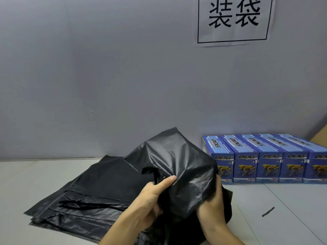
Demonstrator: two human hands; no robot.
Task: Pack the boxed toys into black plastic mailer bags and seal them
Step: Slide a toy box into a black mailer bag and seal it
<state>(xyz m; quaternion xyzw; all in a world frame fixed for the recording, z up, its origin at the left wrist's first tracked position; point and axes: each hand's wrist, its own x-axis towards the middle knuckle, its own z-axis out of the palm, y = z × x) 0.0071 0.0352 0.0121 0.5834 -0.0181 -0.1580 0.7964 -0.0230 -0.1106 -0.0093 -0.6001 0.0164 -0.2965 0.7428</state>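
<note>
Head view shows the left hand (150, 198) and right hand (211, 207) both gripping a crinkled black plastic mailer bag (178, 167) raised over the flat bag stack (85, 197), beside blue boxed toys (265, 160). Thin film could tear if tugged apart hard.

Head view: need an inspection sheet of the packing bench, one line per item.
Surface: pale grey table, bare on the right front.
Job's things: five blue boxed toys visible in a row against the wall, the rightmost cut by the frame edge; stack of flat black mailer bags at left; one bulging black bag lifted over the stack.
Clutter: small dark strip on the table at right.
Grippers: left hand grips the lifted bag, thumb on top; right hand holds its other side, fingers hidden by plastic.
Cables: nothing seen.
Surroundings: grey wall; paper sign with two characters; cardboard edge at far right.
</note>
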